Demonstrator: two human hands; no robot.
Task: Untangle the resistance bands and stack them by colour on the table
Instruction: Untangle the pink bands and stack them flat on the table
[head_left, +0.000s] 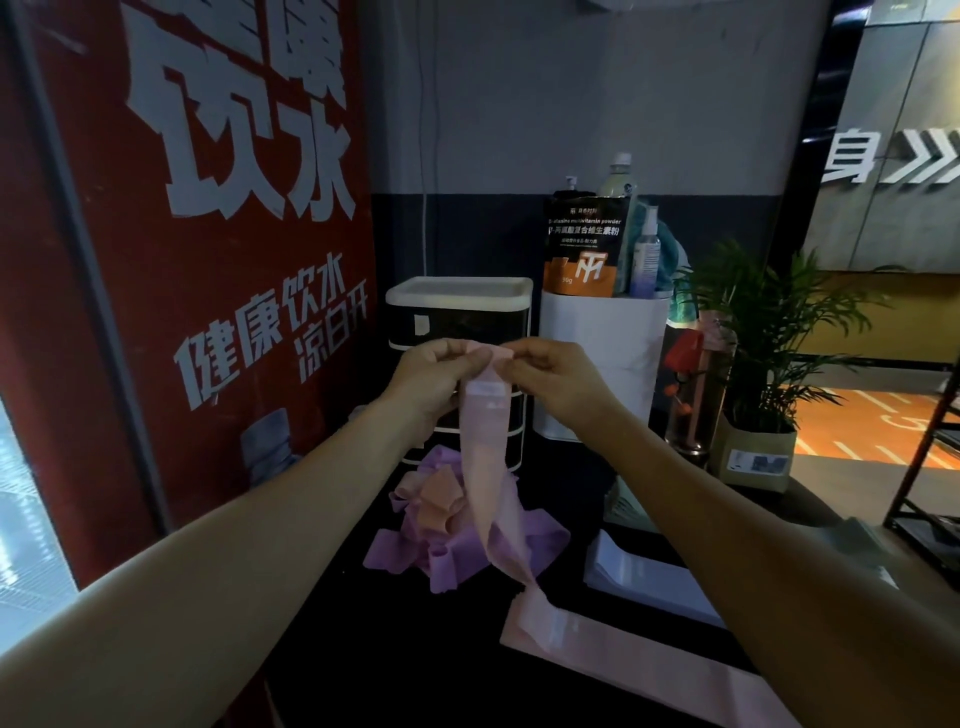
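Head view, pale pink band hanging twisted

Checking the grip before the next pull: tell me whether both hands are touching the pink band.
Touching. The head view shows the left hand and right hand each pinching the pink band's top edge.

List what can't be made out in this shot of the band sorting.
- Head view: how many bands sit in the tangled pile; the hanging pink band and overlapping folds hide it.
- The flat pink band runs under the right forearm and off the bottom edge.
- The label print on the hanging band is too small.
- The dark table is too dim for detail.
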